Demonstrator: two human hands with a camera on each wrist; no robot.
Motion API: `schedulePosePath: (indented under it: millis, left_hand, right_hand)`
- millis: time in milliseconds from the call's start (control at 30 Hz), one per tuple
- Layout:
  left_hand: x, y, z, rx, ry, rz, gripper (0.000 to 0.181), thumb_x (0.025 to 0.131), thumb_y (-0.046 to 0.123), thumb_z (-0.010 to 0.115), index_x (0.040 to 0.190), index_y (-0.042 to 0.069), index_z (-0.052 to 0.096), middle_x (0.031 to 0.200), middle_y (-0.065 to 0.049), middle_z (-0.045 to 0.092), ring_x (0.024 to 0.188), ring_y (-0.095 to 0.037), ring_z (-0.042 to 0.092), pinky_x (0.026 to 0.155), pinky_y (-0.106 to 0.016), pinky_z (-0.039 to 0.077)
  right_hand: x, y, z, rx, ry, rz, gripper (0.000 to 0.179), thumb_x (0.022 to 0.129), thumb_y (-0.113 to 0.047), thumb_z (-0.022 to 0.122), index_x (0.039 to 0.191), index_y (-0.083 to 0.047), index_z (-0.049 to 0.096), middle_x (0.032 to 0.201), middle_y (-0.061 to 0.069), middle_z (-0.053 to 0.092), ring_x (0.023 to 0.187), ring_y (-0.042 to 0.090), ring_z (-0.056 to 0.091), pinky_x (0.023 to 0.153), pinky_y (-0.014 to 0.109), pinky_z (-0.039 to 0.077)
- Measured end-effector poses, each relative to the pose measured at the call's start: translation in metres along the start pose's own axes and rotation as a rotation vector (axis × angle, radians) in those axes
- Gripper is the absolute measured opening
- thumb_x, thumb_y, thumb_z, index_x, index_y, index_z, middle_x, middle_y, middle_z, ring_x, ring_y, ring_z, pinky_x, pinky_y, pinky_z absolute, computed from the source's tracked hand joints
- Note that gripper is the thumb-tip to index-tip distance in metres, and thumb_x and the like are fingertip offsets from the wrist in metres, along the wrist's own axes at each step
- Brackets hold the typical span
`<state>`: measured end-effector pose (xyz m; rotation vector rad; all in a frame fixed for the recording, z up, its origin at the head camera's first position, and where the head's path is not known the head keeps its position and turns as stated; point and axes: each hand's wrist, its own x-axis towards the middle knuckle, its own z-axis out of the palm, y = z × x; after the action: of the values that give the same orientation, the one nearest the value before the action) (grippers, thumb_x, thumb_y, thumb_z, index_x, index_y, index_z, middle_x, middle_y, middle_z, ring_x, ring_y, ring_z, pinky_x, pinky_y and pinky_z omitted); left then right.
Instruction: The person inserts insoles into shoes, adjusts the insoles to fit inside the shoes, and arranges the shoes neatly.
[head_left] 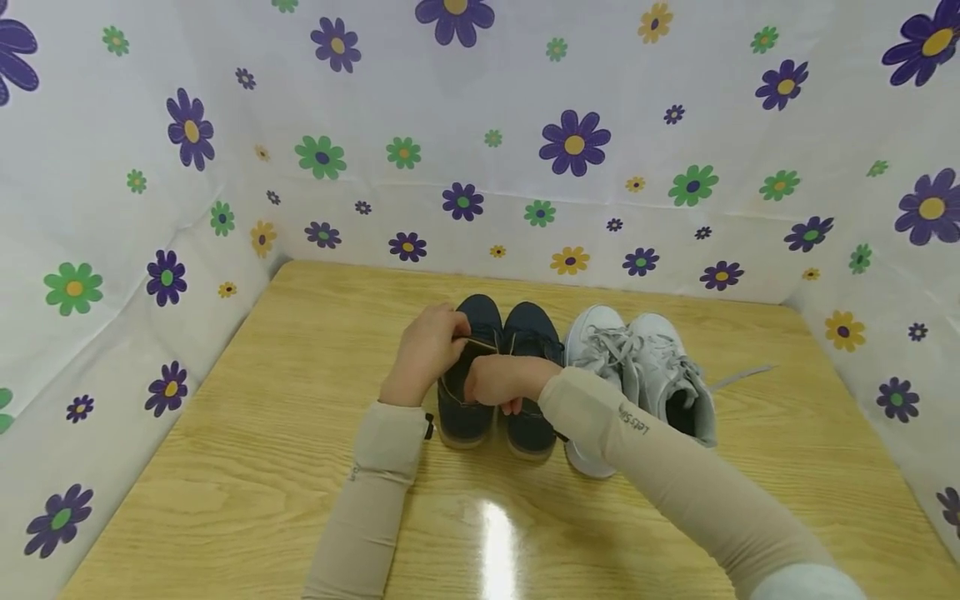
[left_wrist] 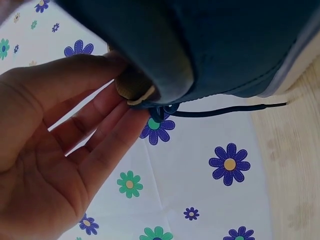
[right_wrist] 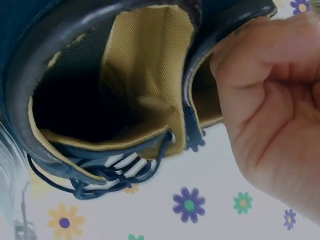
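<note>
A pair of navy lace-up shoes with tan lining stands side by side, toes pointing away. My left hand (head_left: pixel 427 350) is at the outer side of the left navy shoe (head_left: pixel 463 427); in the left wrist view its thumb and fingers pinch the tan-lined edge near the dark lace (left_wrist: pixel 220 111). My right hand (head_left: pixel 506 379) reaches across the right navy shoe (head_left: pixel 531 437) to the left shoe's opening. There its curled fingers grip the collar, though the fingertips are partly hidden in the right wrist view. The right shoe's laces (right_wrist: pixel 120 172) show close by.
White sneakers (head_left: pixel 596 323) with grey laces stand just right of the navy pair, partly behind my right forearm. One loose lace (head_left: pixel 742 377) stretches to the right over the wooden table (head_left: pixel 247 417). A flower-print cloth (head_left: pixel 510 92) surrounds the back and sides.
</note>
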<state>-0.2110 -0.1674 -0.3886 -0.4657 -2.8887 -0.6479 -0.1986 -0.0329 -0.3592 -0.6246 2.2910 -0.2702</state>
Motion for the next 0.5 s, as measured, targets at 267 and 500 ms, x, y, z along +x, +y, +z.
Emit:
schedulePosePath:
  millis: [267,500]
  left_hand:
    - [0.0019,0.0004,0.0016,-0.005,0.014,0.018,0.004,0.086,0.003,0.068,0.088,0.005,0.071,0.087,-0.009,0.059,0.086,-0.027,0.056,0.073,-0.040,0.050]
    - [0.0013,0.0011,0.0013,-0.004,0.007,-0.008,0.005,0.087,0.004,0.068,0.090,0.006,0.071,0.089,-0.009,0.060,0.087,-0.027,0.056,0.074,-0.041,0.050]
  right_hand:
    - [0.0043,0.0005,0.0047,-0.048,-0.080,0.043,0.039,0.104,-0.019,0.039,0.142,-0.016,0.048,0.072,0.005,0.060,0.043,0.013,0.046,0.051,0.027,0.045]
    - [0.0039,-0.0002,0.0047,-0.031,-0.113,0.015,0.045,0.102,-0.009,0.037,0.145,-0.021,0.044,0.138,-0.003,0.049,0.047,0.012,0.038,0.046,0.025,0.035]
